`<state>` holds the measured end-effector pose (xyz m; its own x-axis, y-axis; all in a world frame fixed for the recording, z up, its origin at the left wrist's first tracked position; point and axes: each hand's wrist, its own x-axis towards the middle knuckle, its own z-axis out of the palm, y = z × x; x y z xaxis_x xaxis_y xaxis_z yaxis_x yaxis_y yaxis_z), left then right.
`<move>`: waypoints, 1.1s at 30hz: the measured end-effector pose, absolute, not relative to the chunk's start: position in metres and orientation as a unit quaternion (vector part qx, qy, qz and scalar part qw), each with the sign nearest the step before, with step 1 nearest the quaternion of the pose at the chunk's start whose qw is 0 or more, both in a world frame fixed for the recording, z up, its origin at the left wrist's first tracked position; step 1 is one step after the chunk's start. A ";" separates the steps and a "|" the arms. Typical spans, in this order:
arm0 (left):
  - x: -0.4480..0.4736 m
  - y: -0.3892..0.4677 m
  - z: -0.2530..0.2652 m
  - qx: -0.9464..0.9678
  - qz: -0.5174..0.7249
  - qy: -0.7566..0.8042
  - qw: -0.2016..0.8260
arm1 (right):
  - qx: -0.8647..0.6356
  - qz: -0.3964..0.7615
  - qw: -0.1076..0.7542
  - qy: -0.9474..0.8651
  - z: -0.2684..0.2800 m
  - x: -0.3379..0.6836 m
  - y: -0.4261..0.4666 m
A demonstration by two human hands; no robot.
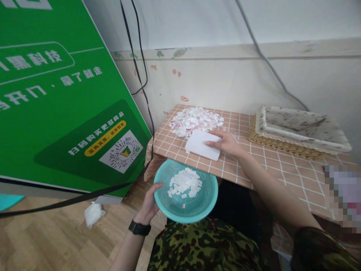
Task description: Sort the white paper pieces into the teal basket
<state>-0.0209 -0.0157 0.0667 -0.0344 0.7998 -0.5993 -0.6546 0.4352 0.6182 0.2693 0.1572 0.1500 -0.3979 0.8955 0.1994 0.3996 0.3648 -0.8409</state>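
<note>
My left hand (pixel 150 203) grips the left rim of a round teal plastic colander (pixel 186 217), held just below the table's front edge. Small white paper scraps (pixel 184 182) lie in the bottom of it. Over the tabletop, my right hand (pixel 225 143) pinches a flat white card (pixel 201 145), thumb on top; the card slants at the near side of a heap of torn white and pinkish paper scraps (pixel 196 121). Whether the card's lower edge touches the cloth I cannot tell.
A cloth-lined wicker basket (pixel 287 146) stands on the checked brown tablecloth (pixel 239 169) to the right. At the left a big green panel (pixel 70 113) leans in, with a black strap across it. A white plastic bag (pixel 94 213) lies on the wooden floor.
</note>
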 end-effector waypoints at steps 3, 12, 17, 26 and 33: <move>-0.025 -0.014 0.065 0.083 0.542 0.493 0.675 | -0.493 0.252 0.419 -0.719 0.142 0.277 0.170; -0.033 -0.012 0.068 0.068 0.550 0.493 0.670 | -0.448 0.234 0.367 -0.781 0.147 0.271 0.167; -0.043 -0.014 0.067 0.071 0.541 0.497 0.674 | -0.466 0.248 0.394 -0.753 0.143 0.274 0.171; -0.049 -0.016 0.070 0.076 0.539 0.503 0.672 | -0.447 0.298 0.351 -0.767 0.140 0.269 0.168; -0.049 -0.015 0.075 0.077 0.538 0.498 0.676 | -0.518 0.217 0.412 -0.717 0.129 0.272 0.179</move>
<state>-0.0486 -0.0147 0.0750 -0.0747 0.8040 -0.5899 -0.6496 0.4095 0.6405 0.2715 0.1791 0.1288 -0.1230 0.9226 0.3655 0.5647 0.3679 -0.7388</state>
